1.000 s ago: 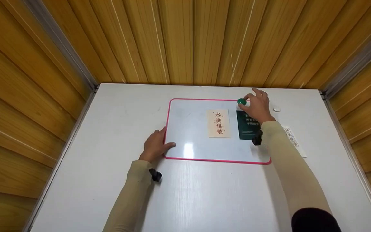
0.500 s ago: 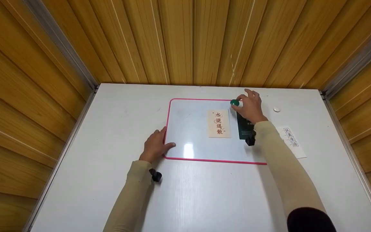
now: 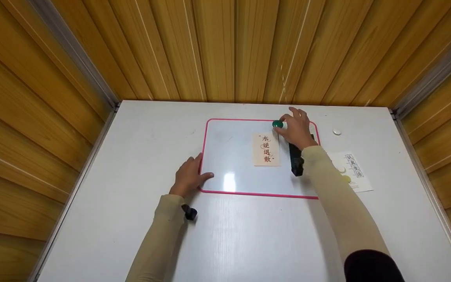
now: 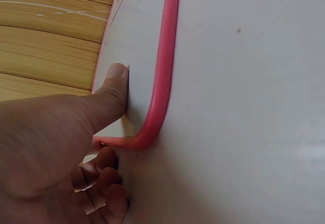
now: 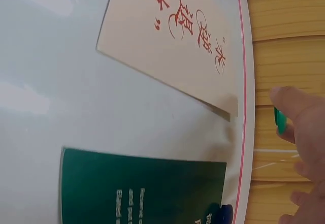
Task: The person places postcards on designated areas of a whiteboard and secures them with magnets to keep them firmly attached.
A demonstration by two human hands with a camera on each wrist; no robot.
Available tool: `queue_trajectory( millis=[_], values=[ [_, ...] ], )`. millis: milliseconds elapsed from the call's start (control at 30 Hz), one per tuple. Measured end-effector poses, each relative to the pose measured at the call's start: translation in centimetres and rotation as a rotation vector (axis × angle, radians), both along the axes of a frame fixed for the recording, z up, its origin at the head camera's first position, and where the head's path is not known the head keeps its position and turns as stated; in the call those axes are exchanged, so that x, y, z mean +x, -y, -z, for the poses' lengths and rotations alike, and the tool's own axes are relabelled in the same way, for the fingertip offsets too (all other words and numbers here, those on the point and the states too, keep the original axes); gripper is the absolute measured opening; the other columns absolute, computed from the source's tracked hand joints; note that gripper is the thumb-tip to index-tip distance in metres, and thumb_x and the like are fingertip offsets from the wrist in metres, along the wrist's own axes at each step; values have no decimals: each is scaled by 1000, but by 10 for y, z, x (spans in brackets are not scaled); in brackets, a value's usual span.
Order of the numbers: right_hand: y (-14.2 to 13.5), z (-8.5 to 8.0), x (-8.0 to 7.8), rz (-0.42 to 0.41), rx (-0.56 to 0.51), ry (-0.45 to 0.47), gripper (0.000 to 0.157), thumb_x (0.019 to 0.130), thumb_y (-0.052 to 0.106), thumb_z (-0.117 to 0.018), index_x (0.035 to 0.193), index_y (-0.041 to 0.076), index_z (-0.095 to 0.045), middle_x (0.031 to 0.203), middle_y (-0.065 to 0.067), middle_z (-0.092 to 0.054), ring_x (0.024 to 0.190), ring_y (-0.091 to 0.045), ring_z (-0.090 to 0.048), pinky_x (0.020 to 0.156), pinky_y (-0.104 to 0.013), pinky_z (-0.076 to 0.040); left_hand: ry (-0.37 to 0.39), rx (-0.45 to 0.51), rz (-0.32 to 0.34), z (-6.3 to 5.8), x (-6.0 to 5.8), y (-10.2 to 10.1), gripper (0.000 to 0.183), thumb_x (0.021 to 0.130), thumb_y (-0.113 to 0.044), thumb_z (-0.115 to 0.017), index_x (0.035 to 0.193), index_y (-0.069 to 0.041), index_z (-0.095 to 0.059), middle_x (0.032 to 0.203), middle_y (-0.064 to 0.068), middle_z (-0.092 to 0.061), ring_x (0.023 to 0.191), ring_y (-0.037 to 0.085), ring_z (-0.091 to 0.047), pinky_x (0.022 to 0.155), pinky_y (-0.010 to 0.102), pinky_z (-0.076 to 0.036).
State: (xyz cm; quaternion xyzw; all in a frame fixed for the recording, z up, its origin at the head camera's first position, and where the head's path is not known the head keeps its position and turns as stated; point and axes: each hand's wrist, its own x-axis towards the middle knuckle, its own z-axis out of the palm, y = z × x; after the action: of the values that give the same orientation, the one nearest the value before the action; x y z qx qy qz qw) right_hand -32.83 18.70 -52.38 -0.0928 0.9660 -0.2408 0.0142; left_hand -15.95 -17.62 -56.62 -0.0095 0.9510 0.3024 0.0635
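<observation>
My right hand [image 3: 296, 129] pinches a round green magnet [image 3: 277, 124] between thumb and fingertips, above the far edge of the pink-edged whiteboard [image 3: 233, 156]. Just below the magnet lies a cream card [image 3: 266, 150] with red characters, on the board. A dark green card [image 5: 147, 188] is on the board too, mostly behind my right hand and wrist in the head view. In the right wrist view a dark blue round piece [image 5: 227, 214] sits at that card's end. My left hand [image 3: 188, 177] holds the board's near left corner, its thumb on the surface and its fingers along the outer edge.
Right of the board, a white card [image 3: 352, 172] with black characters lies on the white table [image 3: 397, 219], partly behind my right sleeve. A small white disc [image 3: 337, 132] lies above it. A wood-panelled wall [image 3: 233, 51] stands behind the table.
My right hand has carried the green magnet left, from above the green card to the top of the cream card. More of the white card now shows. My left hand has stayed put.
</observation>
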Motion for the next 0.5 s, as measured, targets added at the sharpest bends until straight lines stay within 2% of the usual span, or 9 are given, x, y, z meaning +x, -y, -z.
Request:
queue_trajectory(
  millis=[233, 500],
  values=[
    [11, 2, 1, -2, -16, 13, 42, 95, 35, -75, 124, 5, -69, 166, -17, -23, 153, -41, -9, 121, -60, -9, 0, -14, 1, -1, 0, -2, 92, 87, -43, -82, 160, -9, -37, 114, 14, -59, 97, 27, -53, 94, 44, -47],
    [17, 7, 3, -21, -18, -18, 42, 94, 36, -76, 121, 4, -70, 165, -18, -25, 152, -41, -12, 121, -59, -11, -8, -21, 5, 0, 1, -1, 91, 88, -43, -81, 159, -9, -38, 114, 15, -60, 97, 27, -53, 94, 45, -48]
  ],
)
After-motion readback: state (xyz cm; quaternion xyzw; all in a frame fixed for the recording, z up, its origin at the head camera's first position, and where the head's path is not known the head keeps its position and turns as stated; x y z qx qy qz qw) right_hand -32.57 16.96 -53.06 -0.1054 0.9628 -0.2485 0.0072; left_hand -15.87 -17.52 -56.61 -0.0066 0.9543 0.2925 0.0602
